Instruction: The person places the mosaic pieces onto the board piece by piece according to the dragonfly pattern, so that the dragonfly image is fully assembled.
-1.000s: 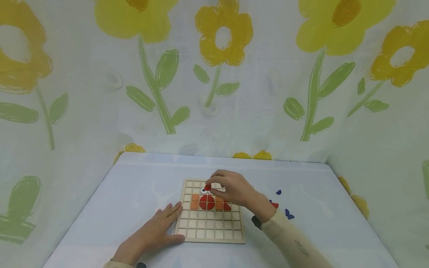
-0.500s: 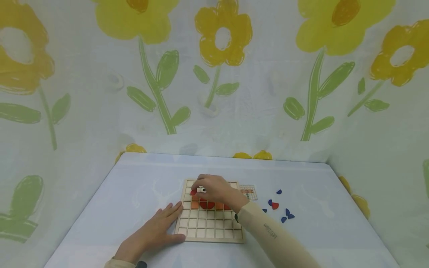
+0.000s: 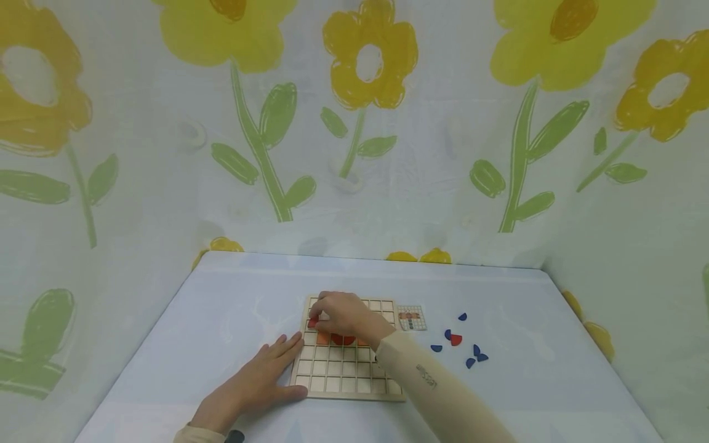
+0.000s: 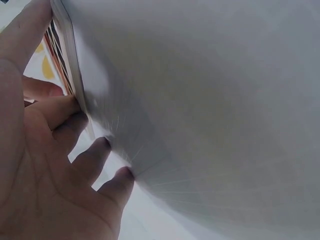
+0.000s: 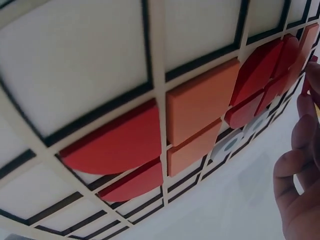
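A wooden grid board (image 3: 332,368) lies on the table, with coloured tiles set in its cells. My left hand (image 3: 252,387) rests at the board's left side, fingers stretched out; its fingertips touch the board's edge (image 4: 75,60) in the left wrist view. My right hand (image 3: 340,314) pinches a red tile (image 3: 312,322), seemingly a quarter circle, at the board's upper left. In the right wrist view, orange square tiles (image 5: 202,107), a red circle of quarter tiles (image 5: 257,72) and an eye tile (image 5: 230,145) sit in the cells. The right fingertips are partly cut off there.
A small pattern card (image 3: 412,317) lies right of the board. Farther right are several loose blue tiles (image 3: 436,348) and a red tile (image 3: 456,339). Behind the table (image 3: 498,394) hangs a flower-printed cloth (image 3: 421,203).
My right hand has moved left across the board with the red tile, from above the eye tiles to the upper left cells. The card has come into view. My left hand stays put.
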Demonstrator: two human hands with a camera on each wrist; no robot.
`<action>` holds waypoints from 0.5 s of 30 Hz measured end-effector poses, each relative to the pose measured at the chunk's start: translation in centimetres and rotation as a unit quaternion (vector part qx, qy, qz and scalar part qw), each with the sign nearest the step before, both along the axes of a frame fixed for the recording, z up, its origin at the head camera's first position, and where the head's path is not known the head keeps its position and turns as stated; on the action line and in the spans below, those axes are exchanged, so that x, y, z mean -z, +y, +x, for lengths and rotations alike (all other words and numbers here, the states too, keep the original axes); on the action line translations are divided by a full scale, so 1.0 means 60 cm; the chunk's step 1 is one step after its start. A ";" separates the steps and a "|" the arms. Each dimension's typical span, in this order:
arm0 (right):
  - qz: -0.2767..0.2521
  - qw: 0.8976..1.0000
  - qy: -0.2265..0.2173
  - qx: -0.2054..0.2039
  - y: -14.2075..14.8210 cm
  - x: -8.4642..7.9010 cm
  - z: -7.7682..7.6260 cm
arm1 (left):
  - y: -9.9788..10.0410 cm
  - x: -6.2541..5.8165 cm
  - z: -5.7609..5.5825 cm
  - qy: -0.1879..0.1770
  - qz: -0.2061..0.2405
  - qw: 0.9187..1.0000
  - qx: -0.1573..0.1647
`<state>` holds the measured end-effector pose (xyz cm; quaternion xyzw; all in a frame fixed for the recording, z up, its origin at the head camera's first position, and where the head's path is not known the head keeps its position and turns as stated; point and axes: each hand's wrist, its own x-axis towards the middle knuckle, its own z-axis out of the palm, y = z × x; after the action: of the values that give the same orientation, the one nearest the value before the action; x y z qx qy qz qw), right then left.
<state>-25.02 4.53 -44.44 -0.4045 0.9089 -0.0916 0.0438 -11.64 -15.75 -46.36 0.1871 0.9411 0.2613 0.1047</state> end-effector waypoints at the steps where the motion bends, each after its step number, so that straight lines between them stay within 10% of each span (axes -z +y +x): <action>1: 0.003 1.000 -0.002 0.003 -0.002 0.001 0.000 | 0.000 0.000 0.000 -0.001 0.001 1.000 0.000; 15: 0.027 0.999 -0.032 0.008 -0.018 -0.001 0.002 | -0.003 0.007 -0.002 0.006 -0.003 1.000 0.003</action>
<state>-24.92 3.43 -44.35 -0.3930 0.9122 -0.0800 0.0834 -11.78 -15.92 -46.79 0.1910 0.9420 0.2570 0.1002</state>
